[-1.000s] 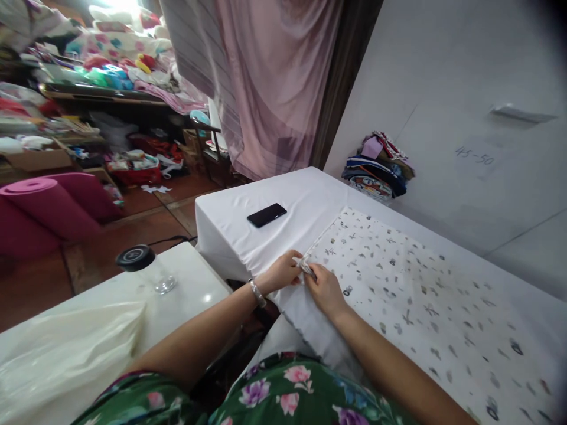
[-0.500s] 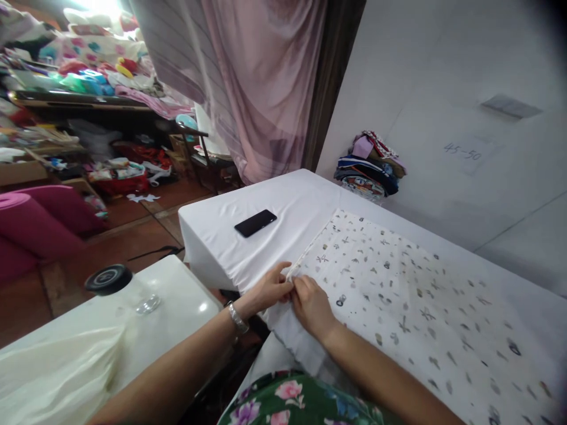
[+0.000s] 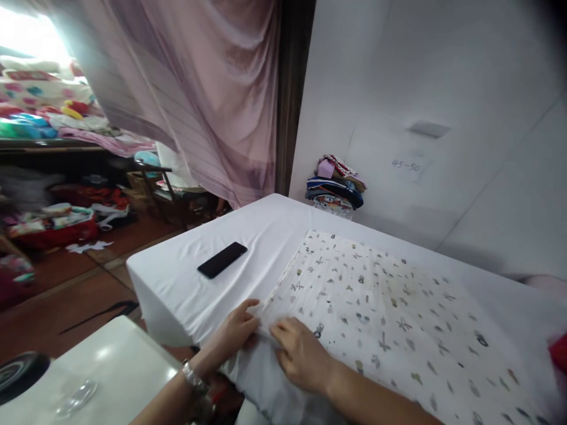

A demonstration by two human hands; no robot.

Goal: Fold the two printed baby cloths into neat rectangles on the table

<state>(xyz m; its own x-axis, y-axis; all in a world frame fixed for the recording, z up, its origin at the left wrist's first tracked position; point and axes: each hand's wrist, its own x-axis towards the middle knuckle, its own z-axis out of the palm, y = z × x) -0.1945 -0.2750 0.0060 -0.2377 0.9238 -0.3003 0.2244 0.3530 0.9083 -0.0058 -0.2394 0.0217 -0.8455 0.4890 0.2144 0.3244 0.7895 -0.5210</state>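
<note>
A thin white cloth with a small grey and brown print lies flat over the white-covered table. At its near left corner my left hand, with a silver bracelet at the wrist, pinches the cloth between thumb and fingers. My right hand is closed on the near edge of the same cloth, a short way to the right of the left hand. The cloth between the two hands is slightly blurred. Part of the gripped edge is hidden under my fingers.
A black phone lies on the table beyond my left hand. At lower left, a glossy white surface holds a jar with a black lid. Folded clothes are stacked by the wall. A pink curtain hangs behind.
The view has turned right, so the phone and table appear farther left. My right hand has moved away from my left along the cloth's near edge; the hands were together before.
</note>
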